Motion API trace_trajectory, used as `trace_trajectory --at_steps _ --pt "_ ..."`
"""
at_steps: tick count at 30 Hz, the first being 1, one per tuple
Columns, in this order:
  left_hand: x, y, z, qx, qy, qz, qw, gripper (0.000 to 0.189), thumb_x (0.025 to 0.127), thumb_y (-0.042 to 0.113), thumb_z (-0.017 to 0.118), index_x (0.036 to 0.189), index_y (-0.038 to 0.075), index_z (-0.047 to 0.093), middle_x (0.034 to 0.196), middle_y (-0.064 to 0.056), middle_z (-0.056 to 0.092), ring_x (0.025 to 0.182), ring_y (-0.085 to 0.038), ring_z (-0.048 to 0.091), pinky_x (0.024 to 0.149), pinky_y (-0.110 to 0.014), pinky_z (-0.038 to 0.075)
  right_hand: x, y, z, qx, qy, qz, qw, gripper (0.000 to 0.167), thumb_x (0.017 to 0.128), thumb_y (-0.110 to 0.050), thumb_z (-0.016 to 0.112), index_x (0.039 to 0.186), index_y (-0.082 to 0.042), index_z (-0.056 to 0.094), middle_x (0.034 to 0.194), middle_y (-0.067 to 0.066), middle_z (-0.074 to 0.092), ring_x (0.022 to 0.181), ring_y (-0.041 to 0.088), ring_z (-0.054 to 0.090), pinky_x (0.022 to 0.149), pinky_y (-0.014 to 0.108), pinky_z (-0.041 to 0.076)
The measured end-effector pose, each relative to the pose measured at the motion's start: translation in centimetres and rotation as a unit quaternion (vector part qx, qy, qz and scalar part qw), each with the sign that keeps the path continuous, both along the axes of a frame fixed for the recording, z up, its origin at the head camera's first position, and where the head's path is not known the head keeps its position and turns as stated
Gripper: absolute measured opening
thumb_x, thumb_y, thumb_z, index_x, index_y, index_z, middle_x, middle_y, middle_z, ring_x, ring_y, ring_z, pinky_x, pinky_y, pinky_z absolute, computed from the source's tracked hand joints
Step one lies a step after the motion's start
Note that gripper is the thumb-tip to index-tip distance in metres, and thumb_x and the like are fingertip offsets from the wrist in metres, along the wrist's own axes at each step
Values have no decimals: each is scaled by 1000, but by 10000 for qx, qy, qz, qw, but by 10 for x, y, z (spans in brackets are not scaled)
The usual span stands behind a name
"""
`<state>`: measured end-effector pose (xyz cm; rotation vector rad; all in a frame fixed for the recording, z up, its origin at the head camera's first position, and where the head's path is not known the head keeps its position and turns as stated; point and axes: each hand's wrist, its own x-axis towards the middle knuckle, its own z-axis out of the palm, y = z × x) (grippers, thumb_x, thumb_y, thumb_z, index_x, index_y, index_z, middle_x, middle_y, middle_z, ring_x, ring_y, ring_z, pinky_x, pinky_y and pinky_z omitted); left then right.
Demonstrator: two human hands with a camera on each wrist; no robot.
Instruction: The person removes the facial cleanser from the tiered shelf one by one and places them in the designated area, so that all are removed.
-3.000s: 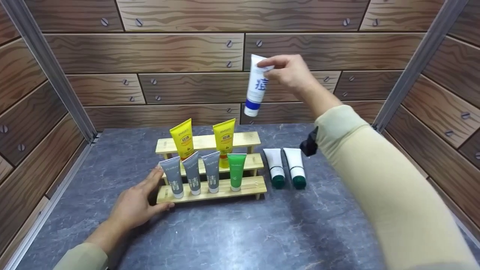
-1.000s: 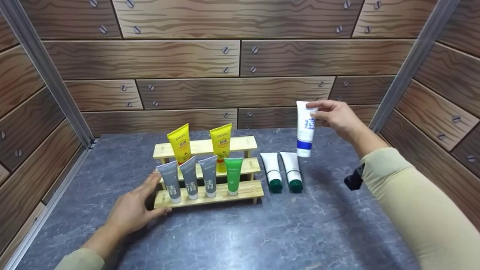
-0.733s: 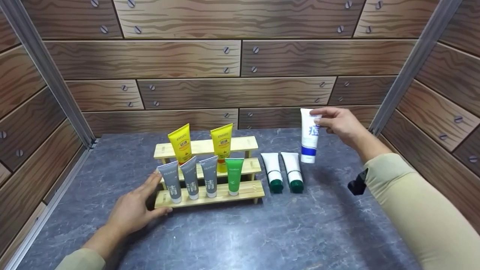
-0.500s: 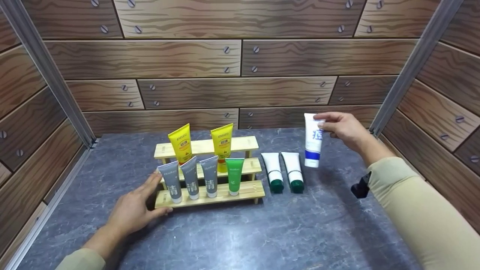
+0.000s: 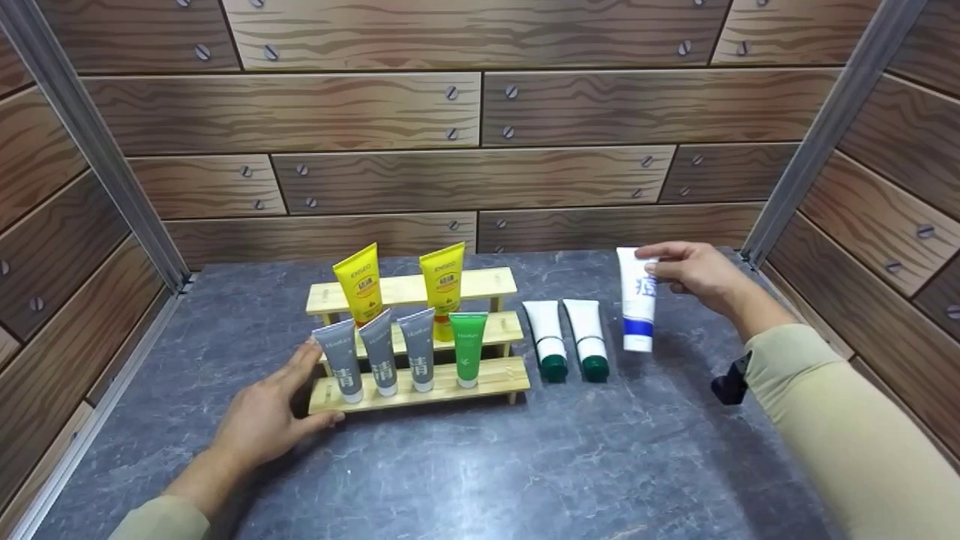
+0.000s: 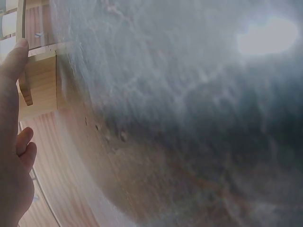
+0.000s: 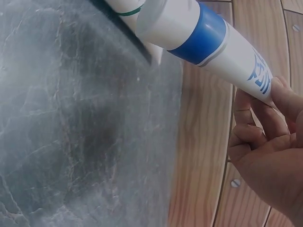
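My right hand point(image 5: 701, 274) pinches a white squeeze tube point(image 5: 639, 296) with a blue band by its flat top end, between thumb and fingers. The tube hangs cap down, to the right of two white tubes with green caps, the nearer being this white tube point(image 5: 585, 326). In the right wrist view, the blue band point(image 7: 203, 35) and cap point up and left. My left hand point(image 5: 266, 416) touches the left end of the stepped wooden rack point(image 5: 487, 380), thumb at the front corner and index finger along the side. Its other fingertips are partly hidden in the head view.
On the rack's front step stand several grey tubes point(image 5: 379, 356) and one green tube point(image 5: 469, 349). Two yellow tubes, one of them this yellow tube point(image 5: 442, 281), stand behind them. Wood-patterned walls point(image 5: 375, 112) enclose the dark marbled table point(image 5: 450, 465).
My right hand has carried the blue-banded tube from above the rack rightward and down, past the two green-capped tubes. The left hand has stayed at the rack's left end.
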<state>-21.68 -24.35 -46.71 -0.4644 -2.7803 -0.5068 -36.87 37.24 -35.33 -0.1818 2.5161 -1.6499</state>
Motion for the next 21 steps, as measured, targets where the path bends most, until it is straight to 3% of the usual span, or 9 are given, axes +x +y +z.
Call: trace_trajectory --at_steps 10,21 --pt "0 -1 1 -25 -131 53 9999 106 86 62 81 166 10 35 167 -16 35 127 -56 59 103 -74 47 1 11 -13 153 -276 115 9994 44 106 -14 66 146 1 60 99 -10 71 84 7 65 69 22 53" --pt "0 0 -1 -77 -102 75 9999 105 86 61 81 166 11 35 168 -15 36 126 -55 60 101 -73 50 -1 13 -26 295 -797 253 9961 51 106 -16 67 151 3 54 100 -9 73 85 8 66 70 23 53"
